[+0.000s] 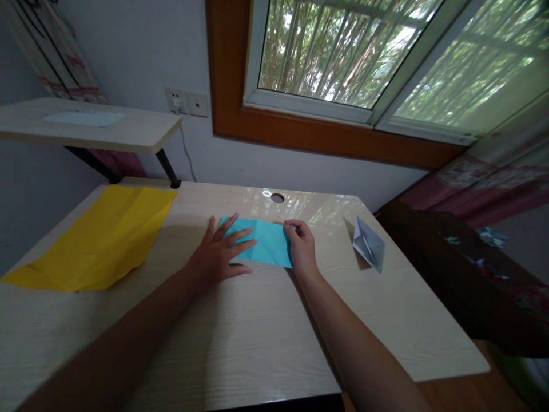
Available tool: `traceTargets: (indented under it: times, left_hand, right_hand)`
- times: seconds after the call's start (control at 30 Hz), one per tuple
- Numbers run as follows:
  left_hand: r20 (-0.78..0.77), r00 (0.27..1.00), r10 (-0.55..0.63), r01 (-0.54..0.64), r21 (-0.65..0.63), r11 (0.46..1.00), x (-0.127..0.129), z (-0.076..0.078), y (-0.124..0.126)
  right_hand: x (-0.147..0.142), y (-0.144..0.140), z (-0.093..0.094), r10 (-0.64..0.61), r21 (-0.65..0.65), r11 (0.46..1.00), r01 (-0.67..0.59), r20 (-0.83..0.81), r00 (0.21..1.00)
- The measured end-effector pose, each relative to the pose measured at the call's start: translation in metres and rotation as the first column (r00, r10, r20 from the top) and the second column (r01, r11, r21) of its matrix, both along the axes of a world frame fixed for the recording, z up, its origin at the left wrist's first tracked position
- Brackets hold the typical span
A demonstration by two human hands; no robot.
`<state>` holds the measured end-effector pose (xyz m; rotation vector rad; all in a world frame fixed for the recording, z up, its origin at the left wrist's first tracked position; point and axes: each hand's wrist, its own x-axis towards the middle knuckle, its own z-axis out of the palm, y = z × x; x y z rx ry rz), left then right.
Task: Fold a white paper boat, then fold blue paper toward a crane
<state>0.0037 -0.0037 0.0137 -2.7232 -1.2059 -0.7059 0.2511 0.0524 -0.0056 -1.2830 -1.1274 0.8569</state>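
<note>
A creased sheet of light blue paper (pixel 270 243) lies on the pale wooden desk (pixel 257 343), folded to a long rectangle. Spread over its left end, my left hand (pixel 218 252) has its fingers apart and rests flat on the paper. At the right end, my right hand (pixel 302 247) pinches the paper's edge between thumb and fingers. That edge seems raised slightly from the desk, with a shadow beneath it.
A large yellow sheet (pixel 98 240) covers the desk's left side. To the right stands a folded grey-white paper piece (pixel 369 244). A raised shelf (pixel 146 134) with a white paper (pixel 83 118) is at back left. A cable hole (pixel 277 198) lies near the back edge.
</note>
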Motion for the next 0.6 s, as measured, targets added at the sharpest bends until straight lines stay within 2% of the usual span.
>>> traceTargets:
  times: [0.3,0.47,0.6]
  left_hand:
    - [-0.018,0.999,-0.035,0.036,0.008,0.999,-0.0052,-0.0029,0.0026]
    - [0.051,0.995,-0.091,0.085,0.103,0.991,-0.0057,-0.004,0.0038]
    - [0.116,0.988,-0.105,0.081,0.199,0.977,-0.0036,0.0017,0.0029]
  right_hand:
    - [-0.001,-0.0017,0.0036,0.082,-0.036,0.996,-0.081,0.022,0.996]
    - [-0.0002,-0.0014,0.0012,0.095,-0.047,0.995,-0.093,0.045,0.994]
    - [0.0012,-0.0003,0.0003,0.079,-0.055,0.996,-0.075,0.069,0.994]
